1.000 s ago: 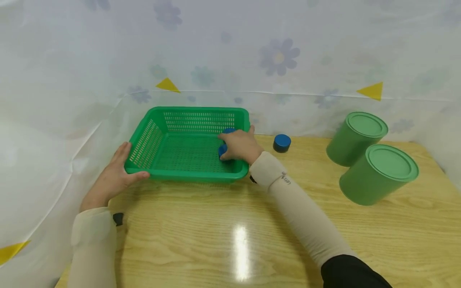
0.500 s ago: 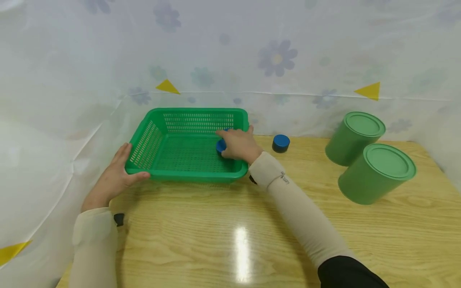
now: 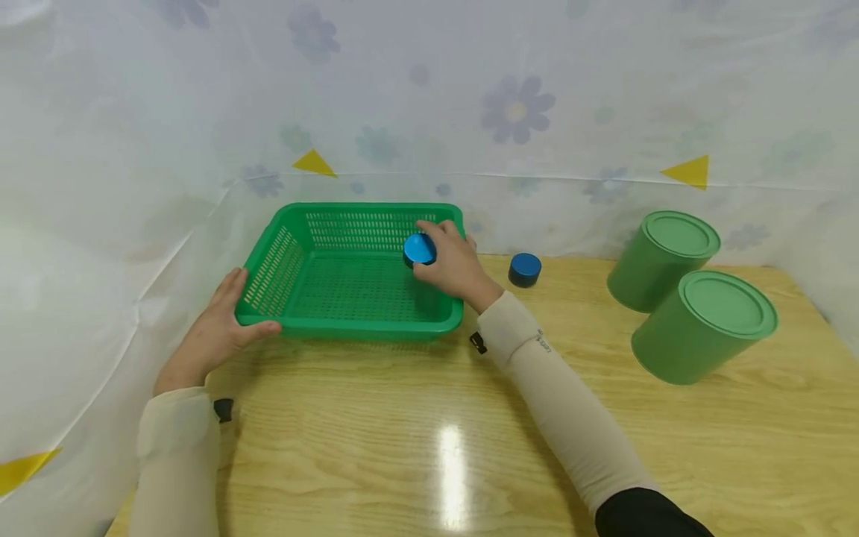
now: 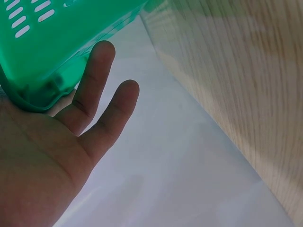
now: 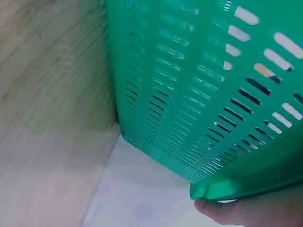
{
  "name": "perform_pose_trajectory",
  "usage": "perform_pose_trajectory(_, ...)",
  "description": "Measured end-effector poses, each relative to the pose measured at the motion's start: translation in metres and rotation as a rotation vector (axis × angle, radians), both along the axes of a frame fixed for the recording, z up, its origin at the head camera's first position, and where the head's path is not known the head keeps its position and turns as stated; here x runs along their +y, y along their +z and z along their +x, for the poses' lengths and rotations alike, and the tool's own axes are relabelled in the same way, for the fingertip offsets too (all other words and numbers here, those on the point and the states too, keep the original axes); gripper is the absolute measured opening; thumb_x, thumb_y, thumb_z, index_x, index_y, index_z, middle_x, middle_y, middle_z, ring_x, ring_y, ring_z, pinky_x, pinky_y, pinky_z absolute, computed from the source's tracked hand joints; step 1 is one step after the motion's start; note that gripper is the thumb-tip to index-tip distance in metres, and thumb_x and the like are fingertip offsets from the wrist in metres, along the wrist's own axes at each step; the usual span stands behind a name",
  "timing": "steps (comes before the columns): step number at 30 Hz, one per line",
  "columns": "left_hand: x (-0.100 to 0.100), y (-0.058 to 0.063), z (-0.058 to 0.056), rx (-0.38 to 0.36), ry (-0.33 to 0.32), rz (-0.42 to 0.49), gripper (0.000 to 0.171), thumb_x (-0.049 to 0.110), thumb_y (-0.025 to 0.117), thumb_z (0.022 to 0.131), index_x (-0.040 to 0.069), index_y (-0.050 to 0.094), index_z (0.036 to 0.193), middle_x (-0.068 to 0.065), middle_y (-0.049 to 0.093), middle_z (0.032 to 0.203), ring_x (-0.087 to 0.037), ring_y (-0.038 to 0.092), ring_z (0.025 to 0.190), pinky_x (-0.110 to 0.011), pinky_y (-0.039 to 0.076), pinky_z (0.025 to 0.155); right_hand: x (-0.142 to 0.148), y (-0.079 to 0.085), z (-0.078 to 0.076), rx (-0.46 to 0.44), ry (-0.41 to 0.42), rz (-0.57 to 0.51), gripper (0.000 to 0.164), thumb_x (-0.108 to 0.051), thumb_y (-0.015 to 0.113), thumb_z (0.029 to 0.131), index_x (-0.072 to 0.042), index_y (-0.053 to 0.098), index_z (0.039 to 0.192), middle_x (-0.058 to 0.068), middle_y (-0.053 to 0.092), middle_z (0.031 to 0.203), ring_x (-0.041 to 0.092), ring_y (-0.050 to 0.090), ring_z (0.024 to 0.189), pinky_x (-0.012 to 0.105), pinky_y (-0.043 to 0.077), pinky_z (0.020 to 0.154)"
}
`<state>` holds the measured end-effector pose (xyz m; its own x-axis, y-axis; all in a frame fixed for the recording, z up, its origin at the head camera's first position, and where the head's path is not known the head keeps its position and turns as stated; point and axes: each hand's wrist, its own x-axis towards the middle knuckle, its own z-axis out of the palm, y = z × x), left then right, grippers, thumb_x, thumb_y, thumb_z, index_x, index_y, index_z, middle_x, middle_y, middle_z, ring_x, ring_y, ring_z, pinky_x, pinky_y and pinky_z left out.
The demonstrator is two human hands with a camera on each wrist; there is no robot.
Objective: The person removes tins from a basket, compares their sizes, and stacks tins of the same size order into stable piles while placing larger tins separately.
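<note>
A green plastic basket (image 3: 362,324) with slotted walls stands at the back of the table. My right hand (image 3: 454,265) reaches over its right side and pinches a short blue cylinder (image 3: 419,248) with a shiny flat top and darker side, above the basket floor. In the right wrist view a finger of the right hand (image 5: 255,208) lies outside the wall at the rim. My left hand (image 3: 211,328) rests at the front left corner, thumb along the front rim. The left wrist view shows the left hand's (image 4: 42,156) palm against the corner, two fingers extended. A second blue cylinder (image 3: 525,269) stands right of the basket.
Two light green cans with lids, a rear can (image 3: 664,259) and a front can (image 3: 705,326), stand at the right of the wooden table (image 3: 349,432). A flower-patterned white sheet (image 3: 429,89) hangs directly behind the basket, with yellow triangles on it.
The right hand has lifted the blue cylinder from low inside the basket to nearer rim height, so its top now shows. The left hand and basket stay in place.
</note>
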<state>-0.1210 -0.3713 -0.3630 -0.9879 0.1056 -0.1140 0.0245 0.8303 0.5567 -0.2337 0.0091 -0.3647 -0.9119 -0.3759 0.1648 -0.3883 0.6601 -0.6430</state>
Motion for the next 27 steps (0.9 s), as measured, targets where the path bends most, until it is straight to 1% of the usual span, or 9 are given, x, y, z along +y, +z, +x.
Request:
perform_pose_trajectory(3, 0.0, 0.0, -0.001, 0.006, -0.004, 0.001, 0.119, 0.053, 0.074, 0.09, 0.014, -0.014, 0.161, -0.015, -0.016, 0.167, -0.052, 0.002, 0.148, -0.074, 0.019, 0.107, 0.004, -0.004, 0.0, -0.016, -0.002, -0.096, 0.074, -0.028, 0.068, 0.092, -0.016, 0.037, 0.158, 0.016, 0.039, 0.148, 0.035, 0.048, 0.127, 0.06, 0.027, 0.109)
perform_pose_trajectory(6, 0.0, -0.001, 0.0, 0.011, -0.004, -0.004, 0.12, 0.053, 0.074, 0.09, 0.013, -0.013, 0.161, -0.016, -0.016, 0.167, -0.052, 0.003, 0.148, -0.074, 0.018, 0.108, 0.007, -0.008, 0.001, -0.032, 0.012, -0.216, 0.073, -0.028, 0.068, 0.093, -0.016, 0.038, 0.158, 0.016, 0.039, 0.147, 0.034, 0.048, 0.126, 0.055, 0.04, 0.102)
perform_pose_trajectory(9, 0.001, 0.0, 0.002, 0.016, -0.003, -0.006, 0.119, 0.052, 0.074, 0.09, 0.012, -0.013, 0.161, -0.016, -0.015, 0.166, -0.052, 0.003, 0.148, -0.074, 0.018, 0.108, 0.01, -0.011, 0.003, -0.026, 0.025, -0.329, 0.073, -0.027, 0.069, 0.093, -0.014, 0.037, 0.158, 0.015, 0.041, 0.145, 0.031, 0.049, 0.121, 0.052, 0.046, 0.096)
perform_pose_trajectory(11, 0.001, 0.001, 0.003, 0.018, -0.003, -0.004, 0.119, 0.051, 0.074, 0.09, 0.012, -0.012, 0.161, -0.016, -0.015, 0.167, -0.052, 0.002, 0.148, -0.074, 0.018, 0.108, 0.012, -0.011, 0.005, -0.012, 0.025, -0.385, 0.073, -0.027, 0.069, 0.093, -0.013, 0.038, 0.158, 0.013, 0.042, 0.144, 0.028, 0.049, 0.118, 0.05, 0.046, 0.095)
perform_pose_trajectory(14, 0.002, 0.001, 0.002, 0.011, -0.003, -0.01, 0.118, 0.052, 0.073, 0.09, 0.014, -0.013, 0.161, -0.014, -0.017, 0.167, -0.054, 0.003, 0.147, -0.076, 0.018, 0.106, 0.014, -0.013, 0.007, 0.015, 0.01, -0.436, 0.071, -0.027, 0.069, 0.095, -0.012, 0.039, 0.157, 0.011, 0.042, 0.145, 0.026, 0.048, 0.117, 0.049, 0.046, 0.094)
perform_pose_trajectory(18, 0.001, 0.003, 0.002, 0.013, -0.003, -0.018, 0.117, 0.049, 0.074, 0.091, 0.016, -0.015, 0.161, -0.013, -0.018, 0.166, -0.056, 0.004, 0.146, -0.077, 0.02, 0.104, 0.016, -0.009, 0.008, 0.029, -0.018, -0.455, 0.069, -0.029, 0.068, 0.096, -0.012, 0.041, 0.156, 0.012, 0.041, 0.143, 0.027, 0.047, 0.116, 0.049, 0.045, 0.094)
perform_pose_trajectory(21, 0.0, 0.003, 0.002, 0.022, -0.005, -0.018, 0.117, 0.046, 0.075, 0.091, 0.015, -0.014, 0.161, -0.015, -0.017, 0.166, -0.056, 0.003, 0.146, -0.077, 0.019, 0.104, 0.019, -0.005, 0.006, 0.027, -0.048, -0.469, 0.07, -0.03, 0.068, 0.095, -0.012, 0.04, 0.156, 0.014, 0.041, 0.141, 0.027, 0.046, 0.114, 0.047, 0.044, 0.093)
perform_pose_trajectory(25, 0.001, 0.002, 0.003, 0.017, -0.005, -0.016, 0.117, 0.047, 0.074, 0.091, 0.014, -0.014, 0.161, -0.016, -0.017, 0.166, -0.056, 0.002, 0.146, -0.078, 0.019, 0.104, 0.033, -0.006, 0.002, 0.032, -0.092, -0.528, 0.072, -0.028, 0.069, 0.095, -0.011, 0.037, 0.158, 0.014, 0.041, 0.142, 0.027, 0.046, 0.116, 0.047, 0.045, 0.092)
perform_pose_trajectory(27, 0.001, 0.001, 0.003, 0.014, -0.003, -0.017, 0.117, 0.048, 0.074, 0.092, 0.014, -0.014, 0.161, -0.015, -0.018, 0.166, -0.057, 0.002, 0.146, -0.078, 0.019, 0.103, 0.044, -0.008, -0.001, 0.036, -0.109, -0.56, 0.073, -0.028, 0.069, 0.095, -0.01, 0.036, 0.158, 0.014, 0.04, 0.143, 0.027, 0.047, 0.117, 0.049, 0.043, 0.097)
